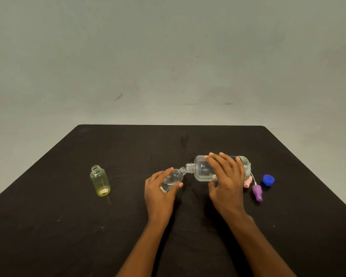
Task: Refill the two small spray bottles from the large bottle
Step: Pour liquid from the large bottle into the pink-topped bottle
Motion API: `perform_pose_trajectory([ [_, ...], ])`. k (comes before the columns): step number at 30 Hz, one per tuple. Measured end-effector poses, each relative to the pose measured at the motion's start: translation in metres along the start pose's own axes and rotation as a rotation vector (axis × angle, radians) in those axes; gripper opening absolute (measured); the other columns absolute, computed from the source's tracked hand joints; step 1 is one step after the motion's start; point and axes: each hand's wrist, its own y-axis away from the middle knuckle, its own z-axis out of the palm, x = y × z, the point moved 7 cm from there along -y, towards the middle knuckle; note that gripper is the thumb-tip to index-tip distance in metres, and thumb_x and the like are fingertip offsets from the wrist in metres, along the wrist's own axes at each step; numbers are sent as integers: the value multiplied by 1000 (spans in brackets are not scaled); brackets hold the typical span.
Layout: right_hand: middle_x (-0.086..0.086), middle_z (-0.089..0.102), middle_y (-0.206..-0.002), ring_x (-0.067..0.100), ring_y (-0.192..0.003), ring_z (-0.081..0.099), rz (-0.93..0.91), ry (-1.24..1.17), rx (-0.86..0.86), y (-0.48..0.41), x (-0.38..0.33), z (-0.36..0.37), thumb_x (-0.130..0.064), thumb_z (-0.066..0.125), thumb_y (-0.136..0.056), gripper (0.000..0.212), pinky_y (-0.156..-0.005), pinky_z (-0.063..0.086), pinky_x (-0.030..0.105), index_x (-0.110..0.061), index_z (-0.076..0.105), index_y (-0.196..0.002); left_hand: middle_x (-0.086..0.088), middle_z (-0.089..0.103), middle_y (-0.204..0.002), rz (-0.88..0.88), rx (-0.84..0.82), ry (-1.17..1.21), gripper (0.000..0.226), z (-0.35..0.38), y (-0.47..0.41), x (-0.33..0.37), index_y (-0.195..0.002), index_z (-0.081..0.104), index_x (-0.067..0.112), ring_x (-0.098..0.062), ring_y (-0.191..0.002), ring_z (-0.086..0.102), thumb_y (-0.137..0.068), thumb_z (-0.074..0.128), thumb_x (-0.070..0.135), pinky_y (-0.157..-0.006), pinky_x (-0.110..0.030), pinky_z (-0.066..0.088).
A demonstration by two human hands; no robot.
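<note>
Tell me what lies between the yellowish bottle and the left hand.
Head view: only bare black table lies between the yellowish bottle and the left hand, which grips the small clear bottle.

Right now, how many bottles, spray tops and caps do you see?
Small bottles: 2, clear small bottle, yellow-green small bottle
Big bottles: 1, large bottle
Spray tops: 2, purple spray top, pink spray top
Caps: 1, blue cap
Total: 6

A plain indoor room, its kind unclear, shown by a black table (112, 152) against a scuffed grey wall (168, 56).
</note>
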Motion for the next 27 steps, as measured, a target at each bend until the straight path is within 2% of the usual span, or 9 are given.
perform_pose_trajectory([
  [7, 5, 61, -128, 22, -127, 45, -4, 4, 7, -1, -1, 0, 20, 72, -52, 88, -118, 15, 41, -20, 48, -127, 19, 61, -101, -4, 2, 6, 46, 0, 0, 2, -108, 68, 31, 6, -102, 47, -68, 83, 15, -78, 1, 33],
  [15, 4, 60, -128, 22, -127, 45, 4, 1, -1, -1, 0, 0, 20, 72, -52, 89, -119, 12, 38, -20, 48, -127, 17, 61, -103, -5, -3, 3, 45, 0, 0, 2, -109, 68, 31, 6, -103, 46, -68, 82, 16, -78, 3, 31],
  [27, 5, 60, -128, 22, -127, 45, 1, 1, 2, -1, 0, 0, 20, 72, -52, 88, -119, 13, 39, -20, 48, -127, 17, 61, -104, -7, -10, -11, 46, 0, 0, 1, -110, 68, 32, 10, -103, 45, -69, 82, 17, -80, 2, 32],
])
